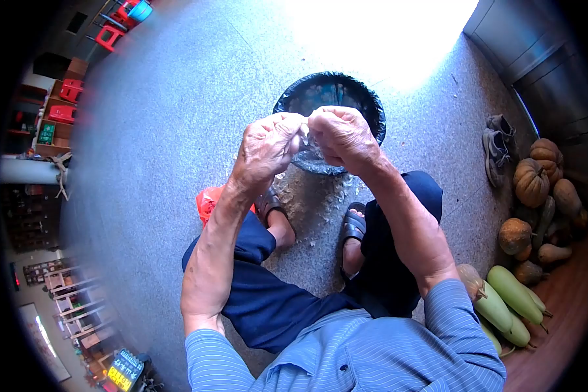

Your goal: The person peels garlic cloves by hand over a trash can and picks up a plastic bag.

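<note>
My left hand (pixel 268 147) and my right hand (pixel 346 136) are raised close together, knuckles nearly touching, above a bin lined with a black plastic bag (pixel 381 121). Fingers on both hands are pinched closed. A small whitish scrap (pixel 304 130) shows at my left fingertips; its kind is unclear. What my right fingers grip is hidden behind the hand. Inside the bin lie dim round shapes, partly covered by my hands. Pale flaky scraps (pixel 313 209) are scattered on the floor between my sandalled feet.
A red plastic bag (pixel 208 201) lies by my left foot. To the right are shoes (pixel 495 153), pumpkins (pixel 531 183) and long green gourds (pixel 513 294). Red stools (pixel 110 37) stand at far upper left, shelving (pixel 57 124) along the left.
</note>
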A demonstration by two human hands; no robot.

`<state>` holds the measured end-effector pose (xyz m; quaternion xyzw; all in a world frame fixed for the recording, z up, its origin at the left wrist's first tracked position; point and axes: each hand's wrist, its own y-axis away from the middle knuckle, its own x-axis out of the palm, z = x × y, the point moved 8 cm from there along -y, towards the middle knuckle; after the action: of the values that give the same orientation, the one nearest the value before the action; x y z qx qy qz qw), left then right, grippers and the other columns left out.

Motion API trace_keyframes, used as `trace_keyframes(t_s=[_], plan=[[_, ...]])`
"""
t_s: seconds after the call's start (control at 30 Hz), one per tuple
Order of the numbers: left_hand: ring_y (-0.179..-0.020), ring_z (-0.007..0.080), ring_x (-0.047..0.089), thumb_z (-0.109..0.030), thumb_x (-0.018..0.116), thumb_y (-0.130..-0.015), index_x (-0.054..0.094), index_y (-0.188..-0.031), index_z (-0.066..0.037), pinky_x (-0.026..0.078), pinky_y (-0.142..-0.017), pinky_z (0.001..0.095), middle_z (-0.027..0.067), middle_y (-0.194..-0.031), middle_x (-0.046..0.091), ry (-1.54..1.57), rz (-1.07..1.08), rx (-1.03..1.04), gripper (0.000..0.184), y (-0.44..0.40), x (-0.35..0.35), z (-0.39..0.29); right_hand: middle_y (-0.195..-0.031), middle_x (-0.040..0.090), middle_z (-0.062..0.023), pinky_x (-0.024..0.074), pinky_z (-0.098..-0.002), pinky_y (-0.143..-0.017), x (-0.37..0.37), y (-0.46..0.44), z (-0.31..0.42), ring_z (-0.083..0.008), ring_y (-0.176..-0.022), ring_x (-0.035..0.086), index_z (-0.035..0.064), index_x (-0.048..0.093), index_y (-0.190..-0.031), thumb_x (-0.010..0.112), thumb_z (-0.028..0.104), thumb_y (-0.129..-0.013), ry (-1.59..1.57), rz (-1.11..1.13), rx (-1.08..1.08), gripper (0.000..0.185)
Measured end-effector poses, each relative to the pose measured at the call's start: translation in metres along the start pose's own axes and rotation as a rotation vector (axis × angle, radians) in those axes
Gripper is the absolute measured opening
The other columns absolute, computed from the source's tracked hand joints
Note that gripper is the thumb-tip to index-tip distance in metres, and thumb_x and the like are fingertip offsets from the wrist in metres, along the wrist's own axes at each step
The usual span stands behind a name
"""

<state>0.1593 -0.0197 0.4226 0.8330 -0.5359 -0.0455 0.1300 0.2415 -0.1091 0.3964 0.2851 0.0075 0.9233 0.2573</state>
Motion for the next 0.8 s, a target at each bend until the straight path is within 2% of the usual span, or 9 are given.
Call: trace_keyframes(t_s=[0.17, 0.27, 0.43, 0.53, 0.63, 0.8], plan=[[-0.045, -0.0011, 0.037, -0.024, 0.058, -0.097, 0.064, -0.101, -0.003, 0.024, -0.038, 0.0158, -0.0054, -0.065, 0.053, -0.105, -0.084, 0.085, 0.023, 0.001, 0.001, -0.004, -0.054, 0.040, 0.0071, 0.0249, -0.0202, -0.034, 0.002, -0.001, -0.004, -0.0015, -0.040, 0.031, 0.0088, 0.055, -0.073, 0.058, 0.019, -0.091, -0.072, -0.020, -0.023, 0.021], [-0.046, -0.0014, 0.037, -0.024, 0.060, -0.096, 0.064, -0.107, -0.002, 0.025, -0.038, 0.0164, -0.0049, -0.067, 0.055, -0.142, 0.006, 0.122, 0.025, 0.004, 0.012, -0.015, -0.054, 0.040, 0.0072, 0.0248, -0.0209, -0.034, 0.004, 0.000, -0.005, -0.0022, -0.040, 0.032, 0.0095, 0.055, -0.072, 0.057, 0.018, -0.091, -0.096, -0.024, -0.015, 0.021], [-0.044, -0.0019, 0.037, -0.021, 0.060, -0.095, 0.062, -0.111, 0.001, 0.024, -0.037, 0.0154, -0.0022, -0.069, 0.058, -0.054, 0.020, 0.030, 0.027, 0.003, 0.005, -0.009, -0.052, 0.037, 0.0075, 0.0237, -0.0227, -0.034, 0.002, -0.002, -0.010, -0.0040, -0.039, 0.032, 0.0087, 0.054, -0.071, 0.055, 0.016, -0.088, -0.291, 0.038, 0.089, 0.018], [-0.041, -0.0014, 0.036, -0.017, 0.059, -0.095, 0.061, -0.111, 0.003, 0.023, -0.035, 0.0151, -0.0001, -0.070, 0.060, 0.067, 0.042, -0.029, 0.026, 0.001, 0.004, -0.004, -0.051, 0.034, 0.0080, 0.0226, -0.0231, -0.033, 0.000, -0.006, -0.012, -0.0037, -0.038, 0.029, 0.0079, 0.054, -0.074, 0.052, 0.016, -0.088, -0.339, 0.069, 0.076, 0.016], [-0.039, -0.0004, 0.035, -0.015, 0.057, -0.095, 0.061, -0.109, 0.003, 0.023, -0.033, 0.0156, 0.0017, -0.070, 0.061, 0.163, 0.064, -0.080, 0.024, -0.001, 0.004, 0.001, -0.051, 0.035, 0.0086, 0.0240, -0.0211, -0.031, 0.002, -0.007, -0.014, -0.0027, -0.036, 0.027, 0.0095, 0.052, -0.073, 0.051, 0.019, -0.092, -0.404, 0.102, 0.100, 0.022], [-0.036, 0.0000, 0.034, -0.016, 0.055, -0.095, 0.060, -0.106, 0.004, 0.023, -0.032, 0.0159, 0.0032, -0.069, 0.061, 0.263, 0.058, -0.145, 0.023, -0.001, 0.001, 0.005, -0.051, 0.034, 0.0087, 0.0244, -0.0224, -0.031, -0.008, -0.011, -0.012, -0.0034, -0.036, 0.026, 0.0087, 0.053, -0.074, 0.049, 0.018, -0.092, -0.493, 0.033, 0.075, 0.021]])
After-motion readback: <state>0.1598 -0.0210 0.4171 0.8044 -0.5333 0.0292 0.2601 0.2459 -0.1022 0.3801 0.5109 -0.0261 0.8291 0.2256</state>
